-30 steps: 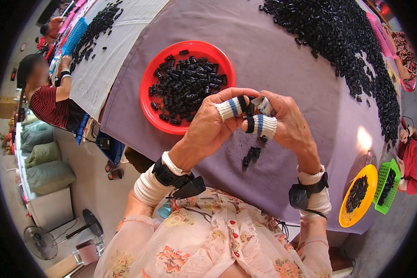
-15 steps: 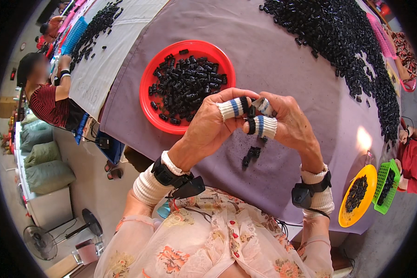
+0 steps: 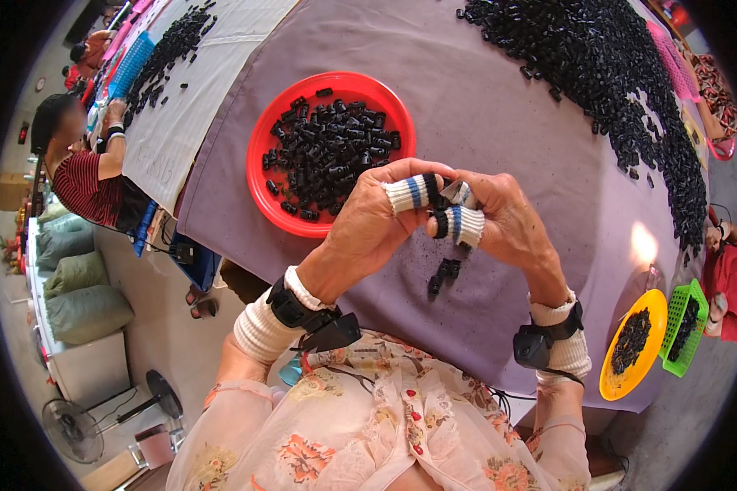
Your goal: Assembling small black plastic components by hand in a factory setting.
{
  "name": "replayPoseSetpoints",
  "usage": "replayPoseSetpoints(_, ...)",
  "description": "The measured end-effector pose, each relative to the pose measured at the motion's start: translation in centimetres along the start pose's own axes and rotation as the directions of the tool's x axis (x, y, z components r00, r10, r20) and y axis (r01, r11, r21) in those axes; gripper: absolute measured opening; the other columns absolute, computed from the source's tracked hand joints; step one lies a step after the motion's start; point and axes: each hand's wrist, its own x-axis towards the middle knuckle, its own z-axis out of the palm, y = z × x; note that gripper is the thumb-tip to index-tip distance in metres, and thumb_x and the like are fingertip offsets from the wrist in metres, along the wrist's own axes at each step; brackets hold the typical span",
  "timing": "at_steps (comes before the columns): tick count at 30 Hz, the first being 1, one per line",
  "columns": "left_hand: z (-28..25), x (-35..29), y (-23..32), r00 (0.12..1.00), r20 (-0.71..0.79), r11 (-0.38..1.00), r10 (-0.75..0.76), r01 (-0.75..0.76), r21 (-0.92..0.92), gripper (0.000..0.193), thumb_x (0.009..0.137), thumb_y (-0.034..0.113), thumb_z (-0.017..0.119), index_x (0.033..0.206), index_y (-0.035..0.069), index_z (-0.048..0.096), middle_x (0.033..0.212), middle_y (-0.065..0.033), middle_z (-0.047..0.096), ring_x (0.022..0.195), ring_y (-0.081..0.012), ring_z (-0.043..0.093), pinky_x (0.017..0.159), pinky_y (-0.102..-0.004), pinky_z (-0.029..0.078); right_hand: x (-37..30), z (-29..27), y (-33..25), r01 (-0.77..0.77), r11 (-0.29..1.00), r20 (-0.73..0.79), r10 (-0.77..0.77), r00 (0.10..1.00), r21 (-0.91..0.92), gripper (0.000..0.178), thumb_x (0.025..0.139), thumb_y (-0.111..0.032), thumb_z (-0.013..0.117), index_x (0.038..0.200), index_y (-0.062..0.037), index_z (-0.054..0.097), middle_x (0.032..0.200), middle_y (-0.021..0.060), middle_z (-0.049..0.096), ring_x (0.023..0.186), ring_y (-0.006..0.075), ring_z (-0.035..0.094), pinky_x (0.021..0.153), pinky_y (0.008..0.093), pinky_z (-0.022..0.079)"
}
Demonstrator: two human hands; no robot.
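My left hand [image 3: 360, 221] and my right hand [image 3: 504, 214] meet above the table, just right of the red tray. Both have fingers closed in a pinch, with knitted finger sleeves on them. Between the fingertips is a small black plastic part, mostly hidden by the fingers. A thin, shiny, blade-like piece [image 3: 450, 190] shows between my right thumb and fingers. Below my hands, a few black plastic parts [image 3: 444, 277] lie on the purple cloth. The red round tray [image 3: 261, 192], to the left, holds a heap of similar parts.
A big pile of black parts [image 3: 581, 74] covers the far right of the table. A yellow plate [image 3: 611, 380] and a green basket [image 3: 676, 367], both holding black pieces, are at the right edge. At left sits another person [image 3: 86, 184] by a pale-covered table. A fan [image 3: 72, 428] stands lower left.
My right hand has shifted slightly left, closing in on my left fingertips, so less of the black part shows between them. The tray and loose parts have not moved.
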Motion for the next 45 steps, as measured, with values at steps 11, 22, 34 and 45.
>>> replayPoseSetpoints(11, 0.5, -0.1, -0.1, 1.0, -0.009, 0.993, -0.011, 0.01, -0.12, 0.022, 0.088, 0.011, 0.051, 0.106, -0.003, 0.055, 0.088, -0.0092, 0.061, 0.072, -0.0146, 0.06, 0.069, -0.028, 0.052, -0.4, -0.9, -0.5, -0.105, 0.96, 0.026, 0.102, 0.994, 0.258, 0.03, 0.072, -0.028, 0.074, 0.079, -0.003, 0.06, 0.061, -0.0022, 0.052, 0.059, 0.0069, 0.045, 0.052, 0.0251, 0.036)
replayPoseSetpoints(22, 0.4, -0.1, -0.1, 1.0, -0.006, 0.998, -0.025, 0.025, -0.059, 0.025, 0.088, 0.013, 0.054, 0.109, -0.001, 0.054, 0.094, -0.0095, 0.062, 0.084, -0.0149, 0.062, 0.076, -0.0287, 0.052, 0.0, -0.4, 0.7, -0.077, 0.987, -0.019, 0.08, 0.997, 0.143, 0.037, 0.061, -0.034, 0.081, 0.069, -0.0048, 0.059, 0.057, -0.0015, 0.051, 0.054, 0.009, 0.046, 0.047, 0.0264, 0.035)
replayPoseSetpoints(34, 0.7, -0.1, -0.1, 0.999, -0.053, 0.999, -0.006, 0.003, -0.053, 0.018, 0.089, 0.009, 0.051, 0.102, -0.001, 0.058, 0.097, -0.0106, 0.062, 0.081, -0.0143, 0.061, 0.074, -0.0287, 0.053, 0.0, -0.2, 0.6, -0.068, 0.994, -0.001, 0.069, 0.998, 0.089, 0.038, 0.061, -0.031, 0.081, 0.078, -0.0016, 0.063, 0.061, 0.0019, 0.055, 0.057, 0.0099, 0.048, 0.051, 0.0268, 0.04)
replayPoseSetpoints(45, 0.8, -0.1, -0.1, 0.997, -0.075, 1.0, 0.018, -0.019, -0.011, 0.019, 0.088, 0.01, 0.054, 0.101, -0.002, 0.058, 0.095, -0.0093, 0.063, 0.083, -0.0135, 0.061, 0.074, -0.0275, 0.052, 0.0, 0.0, 0.3, -0.077, 0.992, 0.017, 0.076, 0.997, 0.099, 0.037, 0.065, -0.031, 0.078, 0.081, -0.0005, 0.064, 0.059, 0.0007, 0.054, 0.056, 0.0089, 0.046, 0.051, 0.027, 0.039)
